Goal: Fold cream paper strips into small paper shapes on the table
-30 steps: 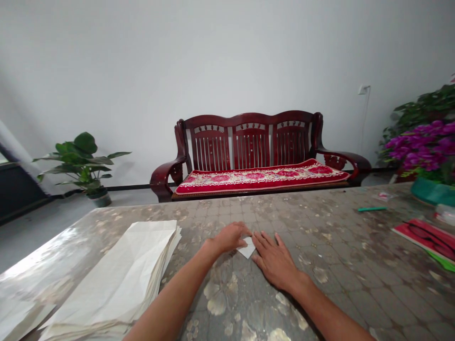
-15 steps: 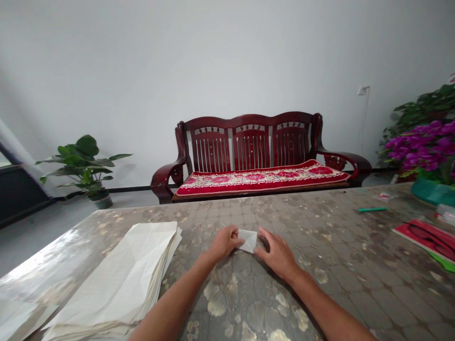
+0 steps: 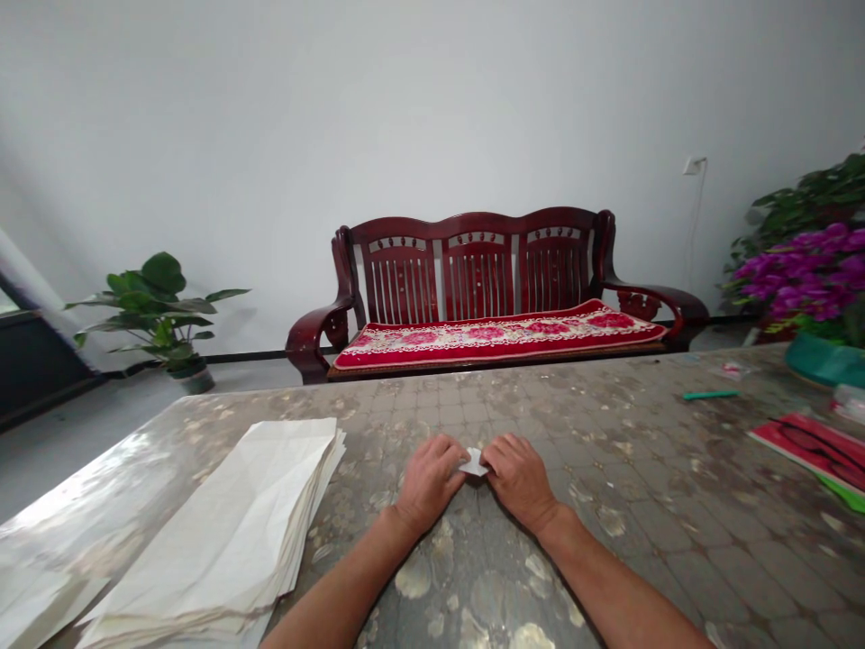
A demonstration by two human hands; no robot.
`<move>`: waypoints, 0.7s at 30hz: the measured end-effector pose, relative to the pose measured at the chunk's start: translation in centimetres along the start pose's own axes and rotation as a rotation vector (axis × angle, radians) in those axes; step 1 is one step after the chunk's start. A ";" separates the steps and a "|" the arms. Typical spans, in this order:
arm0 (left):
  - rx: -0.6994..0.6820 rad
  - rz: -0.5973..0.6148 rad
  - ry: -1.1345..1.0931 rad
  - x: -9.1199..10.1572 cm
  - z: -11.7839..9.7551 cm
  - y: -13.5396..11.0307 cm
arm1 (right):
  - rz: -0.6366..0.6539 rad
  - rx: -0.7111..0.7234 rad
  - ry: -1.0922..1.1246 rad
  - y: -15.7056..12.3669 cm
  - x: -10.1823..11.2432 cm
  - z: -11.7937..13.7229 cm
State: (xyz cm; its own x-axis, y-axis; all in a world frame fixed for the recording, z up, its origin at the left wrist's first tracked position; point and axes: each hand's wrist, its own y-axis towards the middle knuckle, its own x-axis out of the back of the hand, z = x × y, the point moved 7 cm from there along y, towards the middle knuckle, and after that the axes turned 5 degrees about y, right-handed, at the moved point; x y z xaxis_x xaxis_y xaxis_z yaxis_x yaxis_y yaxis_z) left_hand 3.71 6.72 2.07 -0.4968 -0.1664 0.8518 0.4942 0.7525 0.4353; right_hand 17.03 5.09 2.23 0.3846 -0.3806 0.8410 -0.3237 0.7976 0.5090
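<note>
Between my two hands is a small piece of folded white paper, held just at or above the patterned tabletop. My left hand pinches its left side with thumb and fingers closed. On the right side, my right hand grips the paper with curled fingers. Both hands cover most of it, so only the middle shows. To the left of my left forearm lies a stack of large white paper sheets.
More white sheets lie at the near left corner. On the right are a green pen, a red booklet with dark glasses on it, and purple flowers in a teal pot. A wooden bench stands beyond the table.
My hands have come closer together and closed on the folded paper. Less of the paper shows now, and it looks tilted or bent rather than flat.
</note>
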 end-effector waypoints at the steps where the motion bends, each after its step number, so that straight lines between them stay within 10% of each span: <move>1: -0.050 0.036 0.028 -0.2 -0.4 -0.1 | 0.015 0.010 -0.021 0.0 -0.1 0.1; 10: -0.091 0.153 0.094 -1.3 -0.3 -0.9 | 0.151 0.036 0.128 -1.5 0.0 -0.2; 21: 0.266 0.078 0.090 -0.4 2.6 0.0 | 0.204 -0.336 0.128 -0.1 -1.7 -3.0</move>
State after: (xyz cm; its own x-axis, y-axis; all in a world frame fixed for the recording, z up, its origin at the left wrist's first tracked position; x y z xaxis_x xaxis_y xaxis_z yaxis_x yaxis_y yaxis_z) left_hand 2.09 8.45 0.94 -0.3931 -0.1481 0.9075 0.3180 0.9041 0.2854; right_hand 19.03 7.06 0.19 0.4531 -0.1543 0.8780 -0.1122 0.9672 0.2279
